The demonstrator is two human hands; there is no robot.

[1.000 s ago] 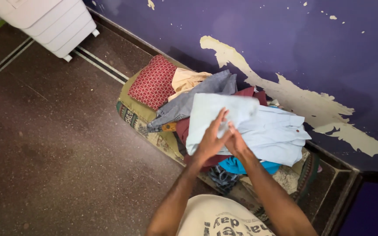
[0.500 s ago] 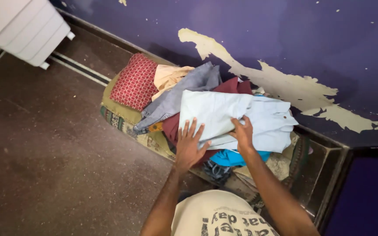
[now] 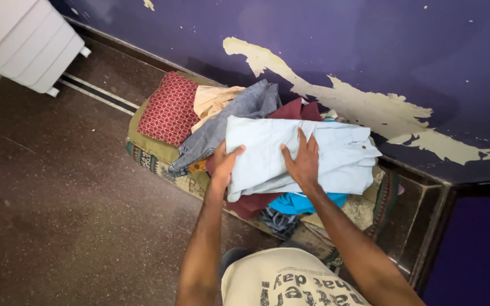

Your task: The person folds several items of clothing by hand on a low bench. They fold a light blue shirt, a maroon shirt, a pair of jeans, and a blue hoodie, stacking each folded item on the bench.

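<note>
Head view: atop a clothes heap on a patterned mat [image 3: 160, 164], a folded pale-blue cotton shirt [image 3: 336, 156] lies with its long axis running 9 to 3 o'clock. The left hand [image 3: 224, 163] has its grip clamped on the shirt's 9 o'clock edge; the right hand [image 3: 301, 161] presses flat, fingers apart, mid-shirt.

The single head-worn camera looked steeply down from near above the person's forearms, facing the floor [image 3: 58, 215] and purple wall [image 3: 370, 51].
</note>
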